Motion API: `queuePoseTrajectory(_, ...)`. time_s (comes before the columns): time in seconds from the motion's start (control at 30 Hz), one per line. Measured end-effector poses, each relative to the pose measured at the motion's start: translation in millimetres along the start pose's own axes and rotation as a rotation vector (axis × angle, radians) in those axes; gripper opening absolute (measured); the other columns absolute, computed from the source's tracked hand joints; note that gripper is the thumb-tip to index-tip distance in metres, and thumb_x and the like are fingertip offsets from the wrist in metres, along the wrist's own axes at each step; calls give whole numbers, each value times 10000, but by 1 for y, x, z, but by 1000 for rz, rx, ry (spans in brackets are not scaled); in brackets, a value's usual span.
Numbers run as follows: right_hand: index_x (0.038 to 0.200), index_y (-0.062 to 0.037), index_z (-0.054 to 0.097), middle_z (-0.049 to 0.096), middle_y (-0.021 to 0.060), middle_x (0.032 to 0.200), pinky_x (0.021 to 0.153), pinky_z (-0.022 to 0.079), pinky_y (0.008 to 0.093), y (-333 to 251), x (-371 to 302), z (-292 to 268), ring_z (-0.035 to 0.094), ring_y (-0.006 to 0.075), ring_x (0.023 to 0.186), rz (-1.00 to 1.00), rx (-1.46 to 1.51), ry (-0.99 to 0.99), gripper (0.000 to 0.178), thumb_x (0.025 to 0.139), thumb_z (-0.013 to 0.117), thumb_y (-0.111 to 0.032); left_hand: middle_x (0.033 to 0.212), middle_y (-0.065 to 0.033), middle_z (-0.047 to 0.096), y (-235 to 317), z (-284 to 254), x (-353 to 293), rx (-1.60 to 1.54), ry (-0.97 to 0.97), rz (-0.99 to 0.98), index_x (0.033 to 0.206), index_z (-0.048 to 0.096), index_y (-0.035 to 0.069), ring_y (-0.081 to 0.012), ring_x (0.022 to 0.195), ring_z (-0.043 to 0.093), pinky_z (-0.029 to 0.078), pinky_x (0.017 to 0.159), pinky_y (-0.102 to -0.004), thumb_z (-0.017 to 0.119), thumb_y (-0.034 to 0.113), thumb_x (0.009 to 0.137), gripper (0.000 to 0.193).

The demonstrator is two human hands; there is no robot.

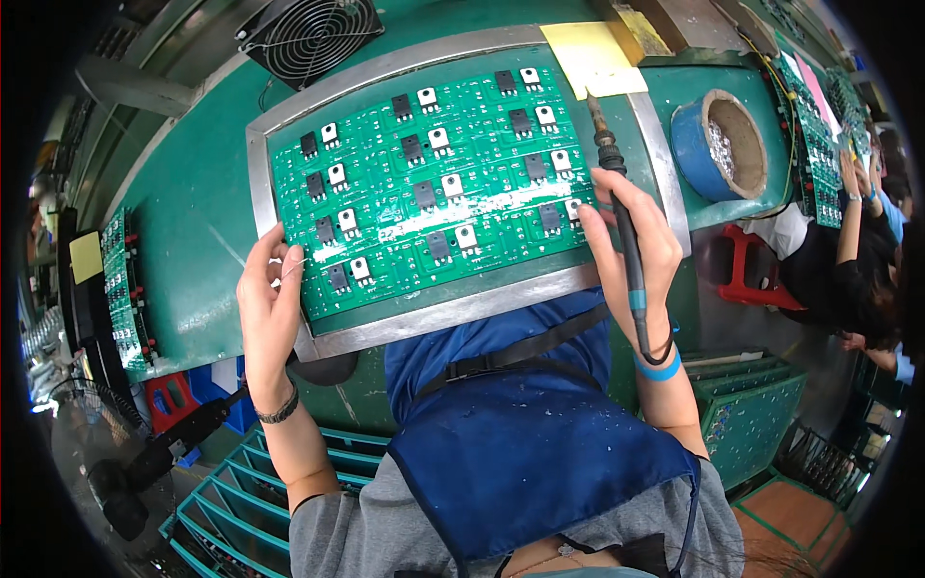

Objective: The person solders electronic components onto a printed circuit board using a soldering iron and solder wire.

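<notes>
A large green circuit board with rows of black and silver-tabbed parts lies within a metal-edged frame. My left hand grips its left edge between thumb and fingers. By that thumb shows a thin pale strand that looks like solder wire. In my right hand is a soldering iron, its tip pointing away from me toward a yellow sheet. The thumb and fingertips of this hand are at the board's right edge.
A round blue-sided pot with silvery bits inside stands to the right. Beyond the frame sits a black fan. More boards stand at the left and right. A green rack is below left; other people work at far right.
</notes>
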State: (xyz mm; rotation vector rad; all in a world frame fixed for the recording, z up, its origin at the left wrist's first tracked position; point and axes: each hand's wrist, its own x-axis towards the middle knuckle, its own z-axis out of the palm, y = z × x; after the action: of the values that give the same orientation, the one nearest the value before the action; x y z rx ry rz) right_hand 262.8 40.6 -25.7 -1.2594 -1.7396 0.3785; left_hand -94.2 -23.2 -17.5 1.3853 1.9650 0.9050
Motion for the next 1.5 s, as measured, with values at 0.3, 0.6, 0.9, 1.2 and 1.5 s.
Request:
queuePoseTrajectory(0.3, 1145, -27, 684, 734, 114, 958, 798, 545, 285, 3, 14, -11, 719, 175, 893, 124, 70, 40, 294, 856, 736, -41, 947, -8, 558, 36, -8, -47, -164, -98, -113, 1336, 511, -104, -47, 743, 513, 406, 607, -202, 623, 104, 980, 427)
queuePoseTrajectory(0.6, 1145, -28, 672, 724, 132, 960, 805, 544, 300, 28, 50, -11, 718, 208, 898, 44, 67, -50, 259, 889, 698, -59, 910, -77, 594, 66, 12, -94, 74, -226, -29, 1246, 593, -32, -97, 592, 476, 403, 529, -241, 703, 12, 853, 410)
queuePoseTrajectory(0.9, 1165, -34, 649, 661, 144, 987, 745, 548, 343, -2, -15, -28, 654, 264, 816, -73, -91, 3, 373, 805, 746, -16, 984, -54, 574, 34, -25, -42, -484, -15, -96, 937, 599, -9, -77, 764, 485, 370, 629, -209, 496, 134, 1036, 203)
queuePoseTrajectory(1.2, 1163, -33, 637, 624, 157, 1004, 737, 523, 361, -28, -39, 3, 613, 285, 857, -124, 99, -114, 471, 727, 814, -21, 864, -64, 626, 28, 21, 3, 118, 184, 205, 913, 622, -14, -118, 674, 514, 392, 551, -256, 563, 129, 1016, 186)
queuePoseTrajectory(1.5, 1155, -42, 644, 617, 138, 957, 711, 501, 361, -28, -33, -6, 592, 276, 809, -144, 136, -225, 484, 707, 829, -30, 842, 37, 585, 17, 29, 5, -267, 133, 74, 920, 590, 6, -58, 724, 482, 409, 644, -243, 504, 194, 1062, 251)
